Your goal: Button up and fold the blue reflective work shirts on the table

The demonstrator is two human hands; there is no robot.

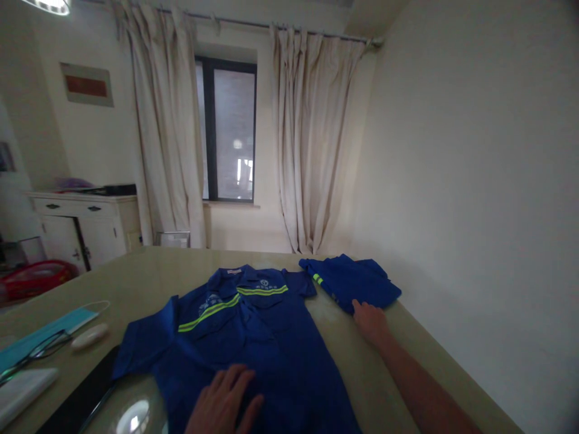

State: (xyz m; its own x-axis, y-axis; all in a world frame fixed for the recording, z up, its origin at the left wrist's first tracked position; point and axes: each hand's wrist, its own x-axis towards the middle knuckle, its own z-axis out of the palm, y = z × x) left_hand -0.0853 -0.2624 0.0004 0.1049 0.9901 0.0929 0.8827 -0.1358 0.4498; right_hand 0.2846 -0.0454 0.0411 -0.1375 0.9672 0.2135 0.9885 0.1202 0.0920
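Note:
A blue work shirt (pixel 253 325) with yellow-green reflective stripes lies spread flat on the beige table (pixel 149 271), collar toward the window. My left hand (pixel 224 401) rests flat on the shirt's lower front, fingers stretched out. My right hand (pixel 371 322) reaches to the right and touches the near edge of a folded blue garment (pixel 353 280) at the table's far right. Its fingers are mostly hidden behind the back of the hand.
On the table's left lie a blue face mask (pixel 45 331), glasses (pixel 31 352), a small white oval object (pixel 89 336), a white box (pixel 22 389) and a dark phone-like slab (pixel 81 398). A white cabinet (pixel 85 223), curtains and a window stand behind. The wall runs close along the right.

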